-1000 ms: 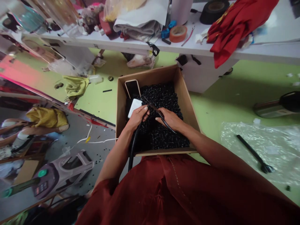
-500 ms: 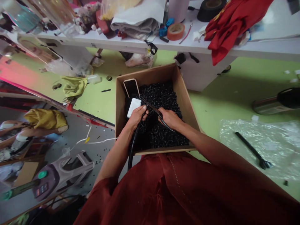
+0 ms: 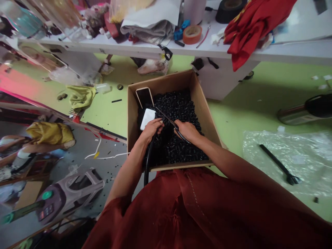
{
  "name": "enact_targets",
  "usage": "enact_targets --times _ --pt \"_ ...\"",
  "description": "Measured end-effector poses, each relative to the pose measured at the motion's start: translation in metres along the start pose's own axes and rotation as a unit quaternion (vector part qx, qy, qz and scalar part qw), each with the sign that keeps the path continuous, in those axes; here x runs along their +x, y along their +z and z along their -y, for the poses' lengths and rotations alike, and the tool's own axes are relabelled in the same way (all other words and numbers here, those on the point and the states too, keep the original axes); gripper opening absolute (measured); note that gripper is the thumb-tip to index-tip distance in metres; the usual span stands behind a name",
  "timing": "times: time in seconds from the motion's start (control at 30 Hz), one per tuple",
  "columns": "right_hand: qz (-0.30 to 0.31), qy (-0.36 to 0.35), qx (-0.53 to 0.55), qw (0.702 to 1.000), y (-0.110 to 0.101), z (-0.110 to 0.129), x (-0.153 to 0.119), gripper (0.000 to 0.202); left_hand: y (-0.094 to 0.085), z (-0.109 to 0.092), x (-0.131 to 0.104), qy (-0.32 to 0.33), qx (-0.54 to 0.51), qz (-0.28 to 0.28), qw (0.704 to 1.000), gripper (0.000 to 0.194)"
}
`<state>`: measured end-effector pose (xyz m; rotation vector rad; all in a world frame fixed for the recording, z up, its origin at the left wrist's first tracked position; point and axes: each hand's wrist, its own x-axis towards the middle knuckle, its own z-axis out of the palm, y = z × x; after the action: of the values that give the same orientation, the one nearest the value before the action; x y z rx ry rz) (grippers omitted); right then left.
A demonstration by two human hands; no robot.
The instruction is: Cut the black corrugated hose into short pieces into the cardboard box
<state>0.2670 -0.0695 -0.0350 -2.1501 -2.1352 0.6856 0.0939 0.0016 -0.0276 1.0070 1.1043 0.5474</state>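
My left hand (image 3: 152, 129) is closed around the end of a black ribbed tube (image 3: 148, 160), which runs down over the near edge of a cardboard box (image 3: 208, 119). In my right hand (image 3: 187, 132) is a pair of scissors (image 3: 168, 118) with dark handles, its blades pointing up and left close to the left fingertips. Both hands are over the box, which holds a heap of small black pieces (image 3: 178, 102). A white block (image 3: 147, 118) lies beside my left hand. Behind it leans a dark panel with a pale frame (image 3: 144, 97).
A white cord (image 3: 111, 158) reaches the box's left side. Beyond the box is a cluttered white table (image 3: 145, 51) with orange tape (image 3: 192, 34) and a red cloth (image 3: 255, 34). On the right lie clear plastic (image 3: 306, 152) and a black strip (image 3: 276, 160). A person (image 3: 23, 155) sits at far left.
The scissor blades, slightly apart before, now look closer together. Both hands stay in nearly the same place, and the whole view has shifted slightly.
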Motion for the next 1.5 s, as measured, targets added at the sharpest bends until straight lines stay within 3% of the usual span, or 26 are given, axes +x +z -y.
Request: enact_targets --times 0.2,0.33,0.4,0.53,0.7,0.93,1.3,1.5 --pt "-0.013 0.017 -0.003 1.0 -0.009 -0.002 -0.003 0.039 -0.005 -0.013 -0.014 -0.029 -0.068 0.107 0.992 0.041" --pt "-0.028 0.026 0.008 0.999 -0.015 -0.004 -0.004 0.044 -0.01 -0.018 -0.018 -0.037 -0.097 0.125 0.987 0.057" --pt "-0.026 0.026 0.02 0.999 -0.016 -0.004 -0.004 0.044 -0.012 -0.019 -0.018 -0.032 -0.093 0.118 0.988 0.055" --pt "-0.02 0.001 0.072 0.997 -0.012 -0.004 0.0 0.042 -0.013 -0.02 -0.018 -0.011 -0.069 0.094 0.993 0.028" --pt "-0.045 -0.02 0.127 0.991 -0.004 -0.004 0.004 0.05 -0.01 -0.018 -0.017 -0.009 -0.052 0.053 0.997 0.021" --pt "-0.053 -0.03 0.156 0.986 -0.002 -0.005 0.003 0.061 -0.006 -0.017 -0.014 0.049 -0.069 -0.017 0.996 0.031" --pt "-0.021 -0.056 0.179 0.982 -0.001 -0.004 0.004 0.06 0.0 -0.012 -0.013 0.076 -0.008 -0.039 0.996 0.035" --pt "-0.013 -0.068 0.198 0.978 -0.004 -0.002 0.003 0.05 0.0 -0.011 -0.012 0.069 0.004 -0.042 0.997 0.036"
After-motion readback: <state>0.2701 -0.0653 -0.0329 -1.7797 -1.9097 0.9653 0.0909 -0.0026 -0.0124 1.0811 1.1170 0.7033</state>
